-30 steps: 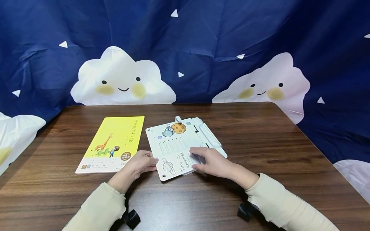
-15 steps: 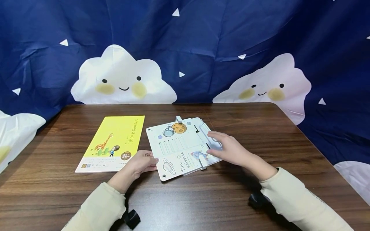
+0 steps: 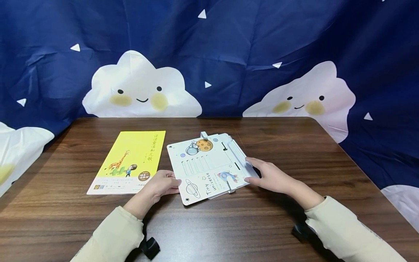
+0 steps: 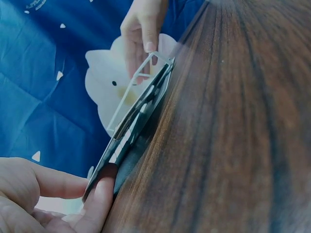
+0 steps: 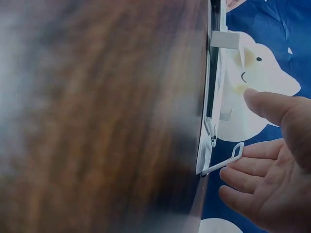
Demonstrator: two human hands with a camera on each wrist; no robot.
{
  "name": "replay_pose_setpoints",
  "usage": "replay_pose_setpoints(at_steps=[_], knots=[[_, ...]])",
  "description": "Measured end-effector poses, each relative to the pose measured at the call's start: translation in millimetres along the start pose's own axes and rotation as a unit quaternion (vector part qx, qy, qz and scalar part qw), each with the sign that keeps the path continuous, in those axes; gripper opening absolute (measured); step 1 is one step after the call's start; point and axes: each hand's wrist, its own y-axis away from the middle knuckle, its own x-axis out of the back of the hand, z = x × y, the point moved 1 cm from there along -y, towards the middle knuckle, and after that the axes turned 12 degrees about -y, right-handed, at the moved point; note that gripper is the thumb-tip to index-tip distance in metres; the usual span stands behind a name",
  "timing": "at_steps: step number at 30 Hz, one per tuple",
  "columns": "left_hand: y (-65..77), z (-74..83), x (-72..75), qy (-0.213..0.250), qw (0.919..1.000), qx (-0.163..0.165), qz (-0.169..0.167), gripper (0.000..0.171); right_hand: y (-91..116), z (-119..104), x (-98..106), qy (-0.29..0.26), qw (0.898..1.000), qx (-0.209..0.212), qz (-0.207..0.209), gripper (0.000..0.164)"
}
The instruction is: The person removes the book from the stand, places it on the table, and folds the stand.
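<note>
A folded white book stand (image 3: pixel 193 171) with space drawings and the words "Tiny universe" lies slanted on the table. My left hand (image 3: pixel 160 185) pinches its left edge; in the left wrist view, thumb and fingers grip the thin panel (image 4: pixel 109 145) from both sides. At the right edge is my right hand (image 3: pixel 271 176), beside the stand's ledge. From the right wrist, its fairly straight fingers touch a white wire bar (image 5: pixel 221 166) sticking out of the stand, while the thumb stays apart from it. Page clips stand out at the near edge (image 3: pixel 231 190) and far edge.
A yellow children's book (image 3: pixel 134 153) with a giraffe on its cover lies left of the stand, close to my left hand. The dark wooden table (image 3: pixel 196 233) ends at a blue cloth (image 3: pixel 222 43) printed with clouds. Black straps (image 3: pixel 151 248) hang at both wrists.
My right hand has moved right, off the rocket print and near clip, to the stand's right edge and its bar. My left hand keeps its pinch; the stand has not shifted.
</note>
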Motion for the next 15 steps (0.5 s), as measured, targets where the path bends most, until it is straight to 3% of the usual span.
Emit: replay_pose_setpoints(at_steps=[9,15], knots=[[0.8,1.3,-0.3,-0.011,0.9999,-0.004,0.004,0.002,4.9,4.8,-0.1,-0.007,0.999,0.047,-0.013,0.054],[0.5,1.4,-0.7,-0.014,0.9998,-0.009,0.005,0.005,4.5,9.1,1.0,-0.021,0.998,0.050,-0.012,0.051]])
